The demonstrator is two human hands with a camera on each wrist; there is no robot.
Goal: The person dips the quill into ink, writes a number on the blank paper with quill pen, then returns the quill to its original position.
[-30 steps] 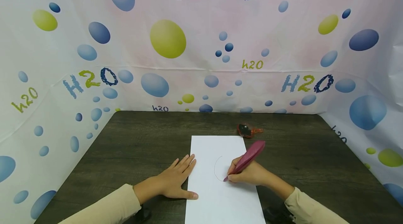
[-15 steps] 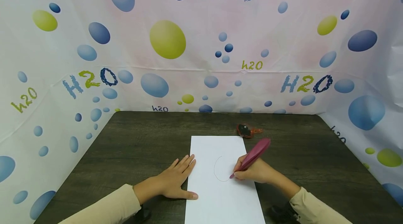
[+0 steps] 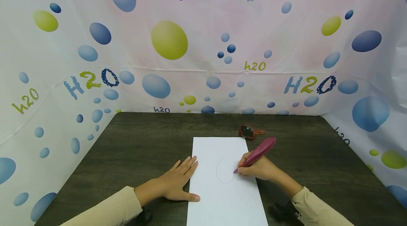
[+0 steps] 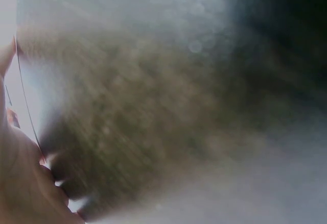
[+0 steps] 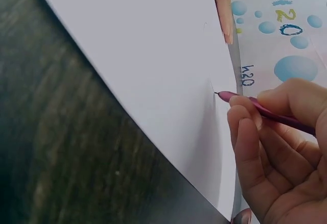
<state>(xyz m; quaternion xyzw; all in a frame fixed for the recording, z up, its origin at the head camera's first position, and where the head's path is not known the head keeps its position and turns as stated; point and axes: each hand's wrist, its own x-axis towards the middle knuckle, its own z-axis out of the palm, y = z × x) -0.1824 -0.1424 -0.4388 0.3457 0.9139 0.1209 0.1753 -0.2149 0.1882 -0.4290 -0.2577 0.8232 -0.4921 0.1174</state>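
A sheet of white paper [image 3: 219,204] lies on the dark table, bearing a thin curved pencil-like line [image 3: 217,172] shaped like an unfinished oval, open at the top right. My right hand [image 3: 259,167] pinches a dark pink pen [image 3: 261,150] with a thick, feather-like upper end. Its tip meets the paper at the right end of the line; the right wrist view shows the pen's pointed tip [image 5: 218,93] at the sheet. My left hand [image 3: 178,182] lies flat with fingers spread, fingertips and thumb on the paper's left edge. In the left wrist view that hand [image 4: 23,178] shows only at the left side.
An orange object with a dark face [image 3: 248,131], like a small pair of sunglasses, lies just beyond the paper's top right corner. The dark wood table [image 3: 143,141] ends at a white backdrop [image 3: 197,14] with blue and green dots and H2O lettering.
My right hand has moved the pen rightward, then slightly up and away from me, and the drawn line now extends along the bottom and up the right side. My left hand stays still.
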